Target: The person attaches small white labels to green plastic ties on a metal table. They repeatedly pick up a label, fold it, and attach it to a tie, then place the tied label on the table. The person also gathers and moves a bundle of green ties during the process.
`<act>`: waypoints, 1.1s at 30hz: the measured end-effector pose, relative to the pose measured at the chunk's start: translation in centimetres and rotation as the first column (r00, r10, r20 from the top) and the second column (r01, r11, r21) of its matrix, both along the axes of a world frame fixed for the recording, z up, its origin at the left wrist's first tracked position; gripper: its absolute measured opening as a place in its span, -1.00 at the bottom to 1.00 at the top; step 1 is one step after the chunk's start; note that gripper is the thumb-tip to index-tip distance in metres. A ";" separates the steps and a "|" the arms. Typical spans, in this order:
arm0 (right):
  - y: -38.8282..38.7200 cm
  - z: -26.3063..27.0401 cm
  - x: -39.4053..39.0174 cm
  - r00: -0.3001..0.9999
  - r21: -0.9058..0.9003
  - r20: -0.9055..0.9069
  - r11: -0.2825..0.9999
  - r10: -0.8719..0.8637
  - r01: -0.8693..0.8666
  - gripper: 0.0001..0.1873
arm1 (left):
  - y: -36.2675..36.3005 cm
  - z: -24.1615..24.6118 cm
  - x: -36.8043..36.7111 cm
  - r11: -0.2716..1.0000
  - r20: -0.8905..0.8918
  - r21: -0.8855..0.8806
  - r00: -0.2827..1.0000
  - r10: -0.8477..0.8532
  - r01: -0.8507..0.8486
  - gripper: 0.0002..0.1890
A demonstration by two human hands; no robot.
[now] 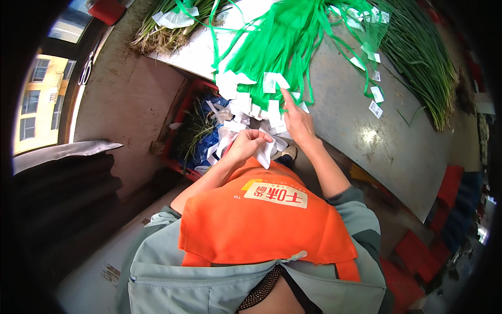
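Note:
My left hand [248,146] pinches a white paper strip [266,156] between thumb and fingers, in front of my orange apron [266,231]. My right hand [300,122] reaches over the table edge with its index finger extended. That fingertip touches a small white label [281,81] lying on a heap of green mesh bags [270,51]. More white labels hang from the bags' near ends, and several bear printed codes. Loose white strips [235,125] hang below the edge, between my hands and a red crate.
A metal table [353,114] carries the bags, with long green scallions [423,78] on the right and a rooty bunch [168,35] at the far left. A red crate [168,149] below holds plastic and green scraps. Scissors [86,70] lie by the window.

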State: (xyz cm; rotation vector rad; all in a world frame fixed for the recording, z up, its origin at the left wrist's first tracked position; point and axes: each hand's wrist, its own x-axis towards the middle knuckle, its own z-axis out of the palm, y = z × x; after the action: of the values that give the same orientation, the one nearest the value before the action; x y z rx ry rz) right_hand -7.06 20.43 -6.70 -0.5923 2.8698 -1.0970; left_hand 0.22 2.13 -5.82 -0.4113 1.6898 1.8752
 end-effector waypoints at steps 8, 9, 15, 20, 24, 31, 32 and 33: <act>5.4 7.2 -1.9 0.954 -0.018 0.093 0.958 0.286 -0.286 -0.20 | 4.3 0.7 -2.2 0.975 -0.007 0.146 0.986 0.168 -0.165 -0.78; 5.9 7.3 -2.1 0.940 0.020 0.108 0.944 0.325 -0.328 -0.20 | 5.0 0.9 -2.5 0.980 -0.021 0.147 0.990 0.140 -0.135 -0.81; 9.0 5.9 0.9 0.811 -0.649 0.583 0.575 -0.044 0.498 -0.70 | 8.2 1.3 -2.0 0.978 0.042 0.140 0.988 0.148 -0.152 -0.88; 10.9 4.9 4.7 0.303 -0.419 0.896 0.392 0.325 0.819 -0.90 | 9.3 1.0 -1.5 0.989 -0.034 0.075 0.991 0.132 -0.129 -0.87; 9.8 3.4 4.5 0.361 -0.463 0.881 0.406 0.306 0.788 -0.88 | 9.5 0.8 -1.4 0.997 -0.139 -0.031 0.988 0.068 -0.073 -0.87; 7.7 1.9 5.1 0.552 -0.523 0.831 0.441 0.073 0.729 -0.87 | 8.9 1.4 -1.2 0.992 -0.123 0.102 0.991 -0.055 0.068 -0.80; 7.3 1.9 5.0 0.640 -0.557 0.768 0.493 0.001 0.668 -0.86 | 9.0 1.3 -1.2 0.986 -0.164 0.150 0.985 -0.049 0.074 -0.79; 7.0 2.4 4.9 0.720 -0.576 0.690 0.549 -0.070 0.605 -0.85 | 8.8 1.7 -1.5 0.990 -0.047 0.110 0.995 -0.083 0.088 -0.80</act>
State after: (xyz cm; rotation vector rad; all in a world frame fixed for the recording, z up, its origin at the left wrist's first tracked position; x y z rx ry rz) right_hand -2.12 27.47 -4.32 0.4024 1.8542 -2.1437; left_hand -1.26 10.94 -4.10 -0.2525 1.5946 1.9168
